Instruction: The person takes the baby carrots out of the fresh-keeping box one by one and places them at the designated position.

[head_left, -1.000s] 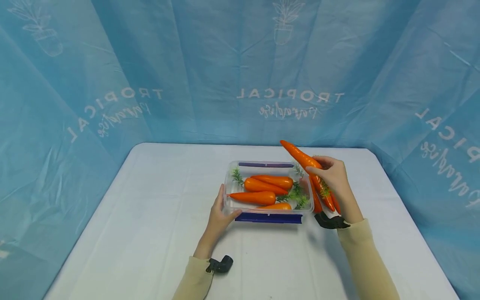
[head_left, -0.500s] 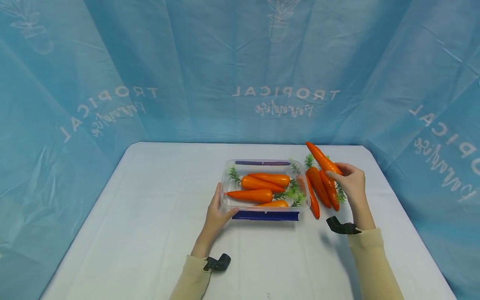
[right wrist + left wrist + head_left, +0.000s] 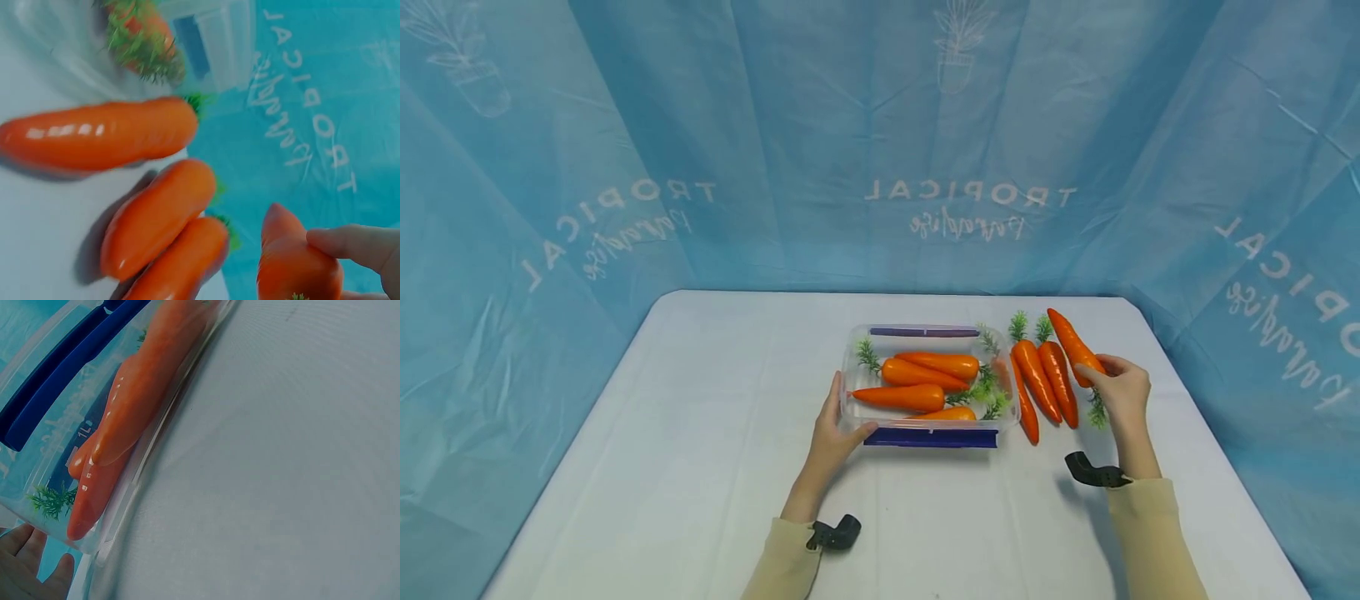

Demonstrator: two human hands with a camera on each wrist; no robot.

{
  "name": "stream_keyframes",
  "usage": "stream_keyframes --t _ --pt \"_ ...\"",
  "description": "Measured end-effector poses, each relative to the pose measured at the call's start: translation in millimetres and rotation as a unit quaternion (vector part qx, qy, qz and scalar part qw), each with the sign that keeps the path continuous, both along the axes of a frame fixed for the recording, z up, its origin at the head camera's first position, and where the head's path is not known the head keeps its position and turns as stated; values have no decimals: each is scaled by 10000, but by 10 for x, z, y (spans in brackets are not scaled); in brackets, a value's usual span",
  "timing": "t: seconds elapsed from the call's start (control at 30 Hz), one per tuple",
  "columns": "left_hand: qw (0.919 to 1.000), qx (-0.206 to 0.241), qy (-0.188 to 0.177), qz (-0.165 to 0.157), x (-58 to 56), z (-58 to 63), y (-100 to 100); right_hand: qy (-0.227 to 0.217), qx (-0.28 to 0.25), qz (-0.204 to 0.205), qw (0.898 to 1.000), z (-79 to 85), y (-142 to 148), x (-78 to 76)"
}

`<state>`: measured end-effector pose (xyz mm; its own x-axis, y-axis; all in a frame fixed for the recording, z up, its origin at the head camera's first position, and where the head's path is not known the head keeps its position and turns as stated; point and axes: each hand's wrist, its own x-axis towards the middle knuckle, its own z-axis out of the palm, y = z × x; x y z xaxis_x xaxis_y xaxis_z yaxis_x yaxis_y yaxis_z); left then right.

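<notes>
A clear plastic food container [image 3: 891, 337] with blue clips stands mid-table, holding several orange toy carrots [image 3: 906, 397] with green tops. At its left front corner my left hand [image 3: 831, 437] touches the box, fingers along the left side and thumb by the front rim; the left wrist view shows these fingers [image 3: 28, 547] fairly straight. To the right of the box, my right hand [image 3: 1123, 390] pinches a carrot [image 3: 1071, 340] near its leafy end, tip pointing up and to the left. Three carrots [image 3: 1036, 379] lie side by side between box and right hand.
A white cloth covers the table [image 3: 700, 467]. Blue printed curtains [image 3: 820, 150] hang behind and at both sides. In the right wrist view, the loose carrots [image 3: 106, 134] lie close to the container's wall [image 3: 225, 37].
My right hand has carried the carrot rightward and lower, away from above the box's right edge. The three loose carrots now show more fully. The left hand stays at the box corner.
</notes>
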<state>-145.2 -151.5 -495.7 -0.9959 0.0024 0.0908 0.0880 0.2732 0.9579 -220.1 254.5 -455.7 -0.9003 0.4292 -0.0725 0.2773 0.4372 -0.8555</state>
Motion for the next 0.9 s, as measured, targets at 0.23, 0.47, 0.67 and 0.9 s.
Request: stream_keyframes --t 0.23,0.47,0.67,0.9 --pt "10000 33 44 -8 -9 -5 -3 -135 76 -183 9997 -134 105 15" --pt "10000 -3 95 1 -8 -15 -6 -275 150 -169 9994 -254 138 28" --pt "10000 -8 41 -7 -6 -10 2 -398 242 -146 9988 -338 147 57" --pt "10000 -18 24 -13 -3 -1 3 -434 294 -163 9985 -427 150 96"
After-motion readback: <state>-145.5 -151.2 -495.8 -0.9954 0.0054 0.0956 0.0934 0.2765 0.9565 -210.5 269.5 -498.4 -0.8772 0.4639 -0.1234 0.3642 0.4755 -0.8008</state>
